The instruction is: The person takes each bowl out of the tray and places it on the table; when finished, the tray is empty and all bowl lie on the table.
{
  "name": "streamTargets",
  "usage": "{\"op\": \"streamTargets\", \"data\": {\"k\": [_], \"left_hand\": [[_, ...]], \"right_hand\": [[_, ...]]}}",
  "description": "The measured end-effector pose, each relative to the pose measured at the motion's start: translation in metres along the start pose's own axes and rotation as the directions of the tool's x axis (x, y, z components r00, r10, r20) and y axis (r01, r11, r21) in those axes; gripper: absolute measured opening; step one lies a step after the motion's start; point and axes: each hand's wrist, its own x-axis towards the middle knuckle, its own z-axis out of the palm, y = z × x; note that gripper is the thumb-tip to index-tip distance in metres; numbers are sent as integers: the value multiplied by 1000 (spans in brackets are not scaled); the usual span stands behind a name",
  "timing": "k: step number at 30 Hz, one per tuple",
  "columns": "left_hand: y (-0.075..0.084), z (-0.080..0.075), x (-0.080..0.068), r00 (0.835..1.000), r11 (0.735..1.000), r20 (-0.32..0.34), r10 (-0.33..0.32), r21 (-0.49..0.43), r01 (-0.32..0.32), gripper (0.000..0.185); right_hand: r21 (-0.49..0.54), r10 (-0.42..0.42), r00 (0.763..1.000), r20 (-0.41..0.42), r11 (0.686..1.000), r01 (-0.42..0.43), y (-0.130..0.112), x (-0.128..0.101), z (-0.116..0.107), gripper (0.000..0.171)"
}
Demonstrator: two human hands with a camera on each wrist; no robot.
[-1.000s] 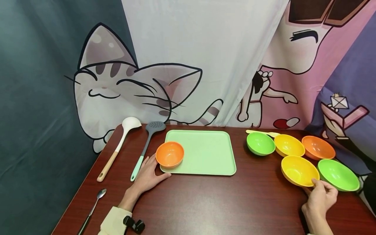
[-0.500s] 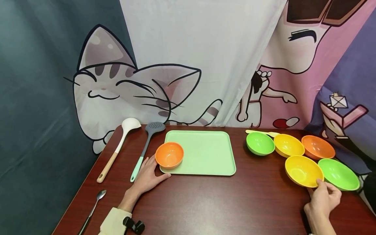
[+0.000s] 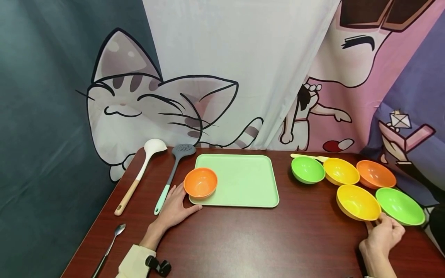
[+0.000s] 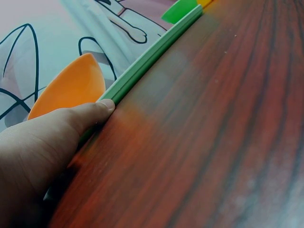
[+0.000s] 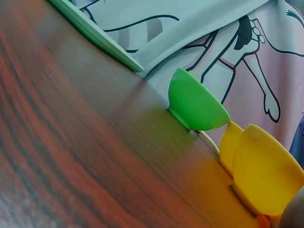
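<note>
Right now the right hand (image 3: 382,236) sits at the near right of the table (image 3: 264,239), its fingers (image 3: 377,223) curled up against the near rim of the front yellow bowl (image 3: 358,202). The head view suggests a pinch on that rim, though I cannot tell for certain how firmly it holds (the right wrist view shows only a sliver of skin at its corner, beside the yellow bowl (image 5: 266,171)). The bowl lies directly ahead of those fingers and a little to the left, its rim tilted slightly toward the person. Being round, it has no long axis to speak of. Touching it on the right is a green bowl (image 3: 399,205); 3 more bowls stand in a row behind: green (image 3: 307,169), yellow (image 3: 341,171) and orange (image 3: 376,173).

The left hand (image 3: 174,208) is well apart from all of this, so the right hand is plainly the nearer one. It lies flat and relaxed on the table, gripping nothing, with its thumb (image 4: 90,114) pressed along the near edge of the pale green tray (image 3: 243,181) and its fingertips just beside the orange bowl on the tray (image 3: 201,182).

A white ladle (image 3: 139,173), a grey skimmer (image 3: 172,173) and a metal spoon (image 3: 110,247) rest to the left.
</note>
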Motion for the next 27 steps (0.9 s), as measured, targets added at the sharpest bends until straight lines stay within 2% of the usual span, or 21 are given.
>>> {"op": "streamTargets", "data": {"k": [8, 15, 23, 27], "left_hand": [[-2, 4, 0, 1000, 1000, -8, 0, 4, 0, 99], [-5, 0, -1, 1000, 1000, -8, -23, 14, 23, 99], [-2, 1, 1, 1000, 1000, 4, -22, 10, 22, 98], [0, 2, 1, 1000, 1000, 1, -13, 8, 13, 98]], "right_hand": [[-1, -38, 999, 8, 999, 38, 2, -3, -5, 15], [-19, -98, 994, 45, 995, 99, 11, -16, -4, 21], [-57, -79, 996, 41, 995, 81, 5, -26, -12, 21], [-50, -102, 994, 44, 993, 104, 5, -31, -14, 22]]}}
